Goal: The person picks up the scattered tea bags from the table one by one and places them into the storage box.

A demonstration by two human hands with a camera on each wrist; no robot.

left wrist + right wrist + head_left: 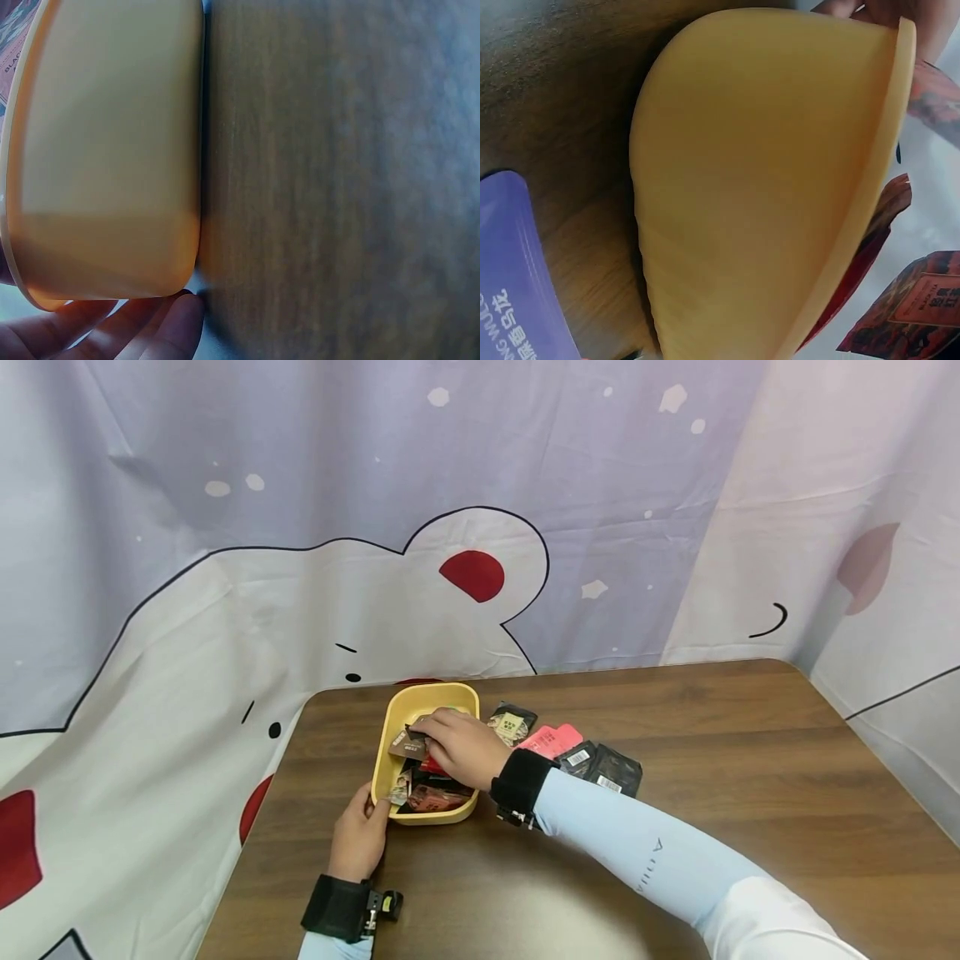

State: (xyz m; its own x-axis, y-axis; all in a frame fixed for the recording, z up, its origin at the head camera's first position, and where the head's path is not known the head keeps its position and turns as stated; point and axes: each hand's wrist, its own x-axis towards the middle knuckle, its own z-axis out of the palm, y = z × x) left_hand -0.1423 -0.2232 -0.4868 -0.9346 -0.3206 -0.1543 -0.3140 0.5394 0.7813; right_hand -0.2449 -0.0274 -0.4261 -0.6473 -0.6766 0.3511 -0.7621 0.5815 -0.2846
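Observation:
A yellow tub (432,690) stands near the table's far left edge with several snack packets inside. My right hand (433,737) reaches over it and pinches a brown packet (407,746) above the others. My left hand (371,814) grips the tub's near left corner, thumb at the rim. In the left wrist view the tub's wall (112,150) fills the left side, with my fingertips (154,330) below it. In the right wrist view the tub's wall (765,187) fills the middle, and red-brown packets (922,300) show past its rim.
Right of the tub, on the wooden table (712,735), lie a dark packet with a beige label (512,723), a pink packet (552,741) and two black packets (611,770). A purple packet (517,277) shows in the right wrist view. A printed curtain (225,568) hangs behind.

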